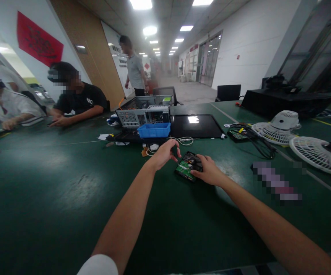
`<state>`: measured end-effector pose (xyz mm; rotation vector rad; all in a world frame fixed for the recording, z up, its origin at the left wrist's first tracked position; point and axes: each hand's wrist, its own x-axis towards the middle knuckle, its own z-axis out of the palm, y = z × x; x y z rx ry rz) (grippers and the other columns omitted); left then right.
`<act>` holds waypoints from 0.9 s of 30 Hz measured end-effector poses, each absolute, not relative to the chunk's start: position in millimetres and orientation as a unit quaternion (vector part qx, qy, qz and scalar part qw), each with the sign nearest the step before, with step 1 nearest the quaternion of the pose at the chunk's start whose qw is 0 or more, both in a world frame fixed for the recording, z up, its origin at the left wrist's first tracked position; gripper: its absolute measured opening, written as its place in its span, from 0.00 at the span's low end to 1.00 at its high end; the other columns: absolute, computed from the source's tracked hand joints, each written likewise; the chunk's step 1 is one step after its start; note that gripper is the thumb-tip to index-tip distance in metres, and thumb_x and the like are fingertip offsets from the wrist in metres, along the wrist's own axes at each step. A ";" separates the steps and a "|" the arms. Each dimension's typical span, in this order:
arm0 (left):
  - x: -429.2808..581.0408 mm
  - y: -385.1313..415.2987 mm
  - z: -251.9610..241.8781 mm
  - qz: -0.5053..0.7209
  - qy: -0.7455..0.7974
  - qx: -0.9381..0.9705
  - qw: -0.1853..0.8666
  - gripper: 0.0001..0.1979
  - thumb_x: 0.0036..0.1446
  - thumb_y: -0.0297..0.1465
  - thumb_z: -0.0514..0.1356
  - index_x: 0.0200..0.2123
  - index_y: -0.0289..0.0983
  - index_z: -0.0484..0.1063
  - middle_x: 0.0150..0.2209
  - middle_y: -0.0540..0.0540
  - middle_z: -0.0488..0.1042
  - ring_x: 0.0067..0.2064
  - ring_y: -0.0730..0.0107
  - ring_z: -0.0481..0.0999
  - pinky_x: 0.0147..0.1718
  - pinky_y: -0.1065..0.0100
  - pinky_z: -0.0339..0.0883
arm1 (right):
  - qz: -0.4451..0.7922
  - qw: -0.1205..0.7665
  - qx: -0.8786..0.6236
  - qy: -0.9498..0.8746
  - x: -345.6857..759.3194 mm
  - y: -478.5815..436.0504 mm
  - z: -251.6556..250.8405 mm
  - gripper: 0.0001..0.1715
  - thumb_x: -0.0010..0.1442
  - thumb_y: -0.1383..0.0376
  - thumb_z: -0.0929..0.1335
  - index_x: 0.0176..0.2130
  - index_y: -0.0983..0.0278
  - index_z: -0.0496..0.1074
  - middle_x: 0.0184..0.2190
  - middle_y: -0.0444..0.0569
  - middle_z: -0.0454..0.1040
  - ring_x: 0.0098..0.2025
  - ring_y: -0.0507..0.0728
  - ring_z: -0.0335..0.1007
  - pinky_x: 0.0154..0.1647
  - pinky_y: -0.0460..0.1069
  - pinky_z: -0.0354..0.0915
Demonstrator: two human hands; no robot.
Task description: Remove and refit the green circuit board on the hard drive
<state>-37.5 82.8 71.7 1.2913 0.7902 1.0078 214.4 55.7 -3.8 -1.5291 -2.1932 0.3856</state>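
Observation:
A hard drive [186, 166] with a green circuit board and a dark metal body lies on the green table in front of me, board side up. My right hand [208, 170] grips its right edge, thumb on the near side and fingers over the far side. Just left of the drive, my left hand [166, 153] is raised with its fingers curled. A small dark patch shows between those fingers; whether it is a tool or the table behind, I cannot make out.
Beyond my hands stand a blue bin [154, 130], an opened computer case [144, 112] and a flat black screen [197, 126]. Cables [261, 147] and white fan parts [281, 128] lie to the right. A person [79, 95] sits across the table at the left.

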 end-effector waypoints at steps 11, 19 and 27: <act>-34.0 79.3 72.9 0.413 0.314 0.549 0.655 0.14 0.64 0.43 0.54 0.41 0.38 0.67 0.31 0.46 0.74 0.34 0.63 0.77 0.27 0.68 0.69 | 0.185 0.314 -0.510 -0.779 207.8 72.5 -8.5 0.37 0.59 0.63 0.70 0.65 0.62 0.61 0.61 0.58 0.66 0.65 0.65 0.61 0.67 0.63 0.59; -31.3 77.6 73.8 0.407 0.319 0.550 0.655 0.14 0.64 0.43 0.54 0.41 0.38 0.68 0.31 0.45 0.75 0.35 0.63 0.78 0.28 0.68 0.69 | 0.152 0.334 -0.527 -0.767 202.1 66.3 -10.9 0.31 0.60 0.64 0.68 0.62 0.63 0.64 0.58 0.60 0.67 0.60 0.66 0.66 0.61 0.62 0.65; -32.0 76.9 74.9 0.413 0.321 0.548 0.652 0.13 0.63 0.42 0.54 0.41 0.38 0.67 0.31 0.45 0.75 0.35 0.62 0.78 0.27 0.68 0.70 | 0.160 0.296 -0.516 -0.788 204.9 59.6 -3.0 0.29 0.61 0.63 0.69 0.61 0.64 0.65 0.56 0.59 0.70 0.60 0.65 0.65 0.62 0.60 0.63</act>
